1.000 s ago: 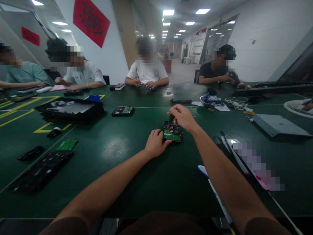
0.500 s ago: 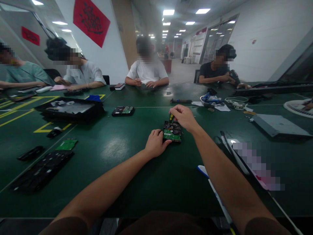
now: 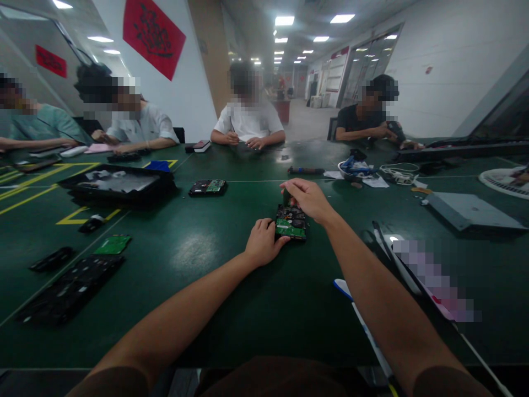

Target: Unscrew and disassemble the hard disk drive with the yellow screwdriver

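Observation:
A hard drive (image 3: 290, 227) with a green circuit board facing up lies on the green table in front of me. My left hand (image 3: 262, 242) is closed on its left and near edges, thumb along the front, holding it against the table. Above the drive's far end, my right hand (image 3: 308, 199) pinches a small screwdriver (image 3: 286, 195). The handle is mostly covered by the fingers, and I cannot make out where its tip meets the drive.
Another hard drive (image 3: 208, 187) lies farther back. At left are a black tray (image 3: 119, 184), a green board (image 3: 113, 244) and a black panel (image 3: 70, 289). At right sit a grey metal case (image 3: 477, 211) and a bowl (image 3: 359, 170) of parts. Several people sit across the table.
My right hand has shifted slightly left and turned its fingers, so the yellow of the screwdriver handle no longer shows. My left hand and the hard drive stay put.

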### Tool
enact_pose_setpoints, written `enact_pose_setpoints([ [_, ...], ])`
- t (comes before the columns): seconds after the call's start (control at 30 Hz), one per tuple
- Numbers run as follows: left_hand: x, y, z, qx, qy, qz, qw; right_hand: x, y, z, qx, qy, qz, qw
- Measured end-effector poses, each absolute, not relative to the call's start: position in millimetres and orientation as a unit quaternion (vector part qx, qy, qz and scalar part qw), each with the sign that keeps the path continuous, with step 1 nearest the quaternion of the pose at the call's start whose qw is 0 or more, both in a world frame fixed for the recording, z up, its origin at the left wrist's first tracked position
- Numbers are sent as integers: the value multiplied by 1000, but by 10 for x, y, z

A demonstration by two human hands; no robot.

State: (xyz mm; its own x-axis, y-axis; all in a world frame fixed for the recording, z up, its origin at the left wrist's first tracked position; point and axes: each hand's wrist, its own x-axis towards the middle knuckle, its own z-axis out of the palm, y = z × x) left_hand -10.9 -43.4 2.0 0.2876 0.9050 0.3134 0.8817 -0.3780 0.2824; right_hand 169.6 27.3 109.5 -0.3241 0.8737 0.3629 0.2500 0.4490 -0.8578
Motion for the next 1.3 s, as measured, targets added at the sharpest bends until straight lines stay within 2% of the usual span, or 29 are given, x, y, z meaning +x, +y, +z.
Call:
enact_pose_setpoints([
  [0.13,-106,-436,10,801,558,215,22,1699,267,1103,-423,-725,328,433],
  [0.53,-116,-408,-34,801,558,216,25,1662,261,1070,-376,-704,420,432],
  [0.8,-114,-415,-32,803,556,214,19,1706,264,1108,-422,-714,340,443],
  [1.13,-129,-395,-73,806,549,220,14,1668,262,1104,-370,-699,443,422],
  [1.3,-129,-405,-59,806,551,218,15,1696,267,1114,-377,-708,421,424],
])
